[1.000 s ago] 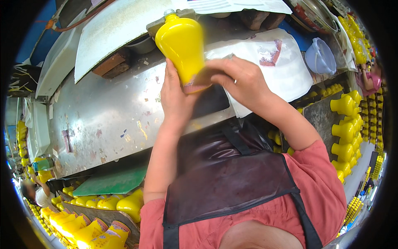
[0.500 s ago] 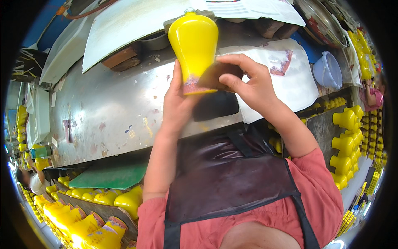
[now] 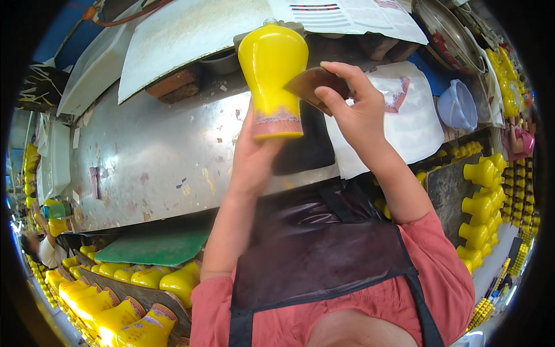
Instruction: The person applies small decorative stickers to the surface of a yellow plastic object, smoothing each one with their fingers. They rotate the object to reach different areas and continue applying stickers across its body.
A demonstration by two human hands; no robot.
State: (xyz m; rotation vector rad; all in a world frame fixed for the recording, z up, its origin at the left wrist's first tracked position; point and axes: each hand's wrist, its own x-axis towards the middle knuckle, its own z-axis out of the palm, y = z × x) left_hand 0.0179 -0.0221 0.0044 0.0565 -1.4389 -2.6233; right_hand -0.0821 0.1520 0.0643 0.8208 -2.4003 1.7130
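Observation:
My left hand (image 3: pixel 254 159) grips a glossy yellow vase (image 3: pixel 273 75) from behind, near its foot, which bears a patterned pink band. The vase is held up with its narrow neck pointing away from me. My right hand (image 3: pixel 355 107) pinches a thin brown curved scraper-like piece (image 3: pixel 312 84) whose edge rests against the vase's right side. Both hands are raised over a worn metal worktop (image 3: pixel 156 156).
Rows of yellow vases lie at the lower left (image 3: pixel 115 301) and stand at the right (image 3: pixel 480 202). A green mat (image 3: pixel 153 247) lies on the near bench edge. A white sheet (image 3: pixel 416 121), a pale blue bowl (image 3: pixel 457 107) and a printed paper (image 3: pixel 347 14) sit beyond.
The vase has turned more upright and shifted right and up in the picture. My right hand has slid from the vase's foot to its right side with the brown piece.

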